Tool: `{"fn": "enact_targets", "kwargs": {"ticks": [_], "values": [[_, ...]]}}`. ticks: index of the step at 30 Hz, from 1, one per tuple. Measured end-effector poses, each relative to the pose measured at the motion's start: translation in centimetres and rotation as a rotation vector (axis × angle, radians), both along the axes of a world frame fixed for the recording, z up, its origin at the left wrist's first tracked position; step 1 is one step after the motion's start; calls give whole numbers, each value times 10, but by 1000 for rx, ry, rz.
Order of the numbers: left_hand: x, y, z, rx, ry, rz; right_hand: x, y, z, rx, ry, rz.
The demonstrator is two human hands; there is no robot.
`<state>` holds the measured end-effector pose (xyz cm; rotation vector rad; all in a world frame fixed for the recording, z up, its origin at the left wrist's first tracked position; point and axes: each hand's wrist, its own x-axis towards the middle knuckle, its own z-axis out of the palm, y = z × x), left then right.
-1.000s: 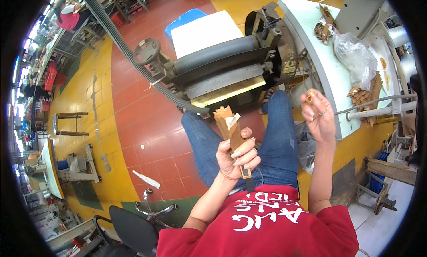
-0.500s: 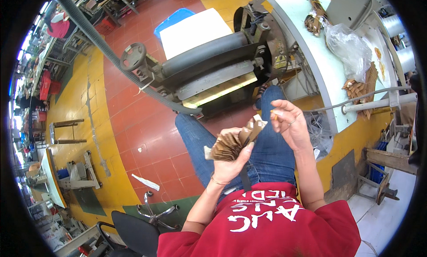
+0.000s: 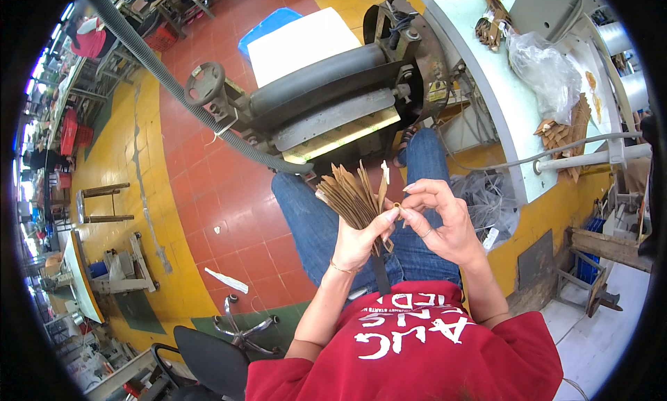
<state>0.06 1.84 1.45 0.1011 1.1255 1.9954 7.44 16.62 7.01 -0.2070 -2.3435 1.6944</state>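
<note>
A fanned bundle of flat brown strips (image 3: pixel 351 196) stands up from my left hand (image 3: pixel 358 244), its fingers closed round the lower end. One strip at its right side has a whitish tip. At my left thumb, the fingertips of my right hand (image 3: pixel 442 219) pinch a small yellowish loop (image 3: pixel 397 205), perhaps a rubber band. Both hands meet above my lap, thumbs nearly touching. The strips' lower ends are partly hidden behind my left hand.
Ahead of my knees stands a machine with a dark roller (image 3: pixel 316 77) and a handwheel (image 3: pixel 206 84). A pale table (image 3: pixel 479 74) at the right bears a clear plastic bag (image 3: pixel 545 71) and more brown strips (image 3: pixel 564 138). A grey hose (image 3: pixel 149 68) crosses at the left.
My right hand has come left and down to my left thumb with the small yellowish loop. The bundle has turned more upright in my left hand.
</note>
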Motion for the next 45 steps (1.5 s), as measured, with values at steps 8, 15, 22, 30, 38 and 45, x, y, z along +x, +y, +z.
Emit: {"fn": "enact_targets", "kwargs": {"ticks": [8,15,22,30,38,45], "values": [[2,1,1,-51,60,39,0,-2,-3,55,15,-7],[11,17,2,-280,434,242,-2,1,-11,343,43,-37],[14,18,-2,-414,669,251,-2,-2,-16,287,69,-106],[-1,24,2,-428,530,468,2,1,-21,-44,150,-101],[-8,13,26,-168,215,154,-3,11,-13,85,97,-92],[-5,22,25,-251,379,206,-3,18,-6,304,44,-64]]}}
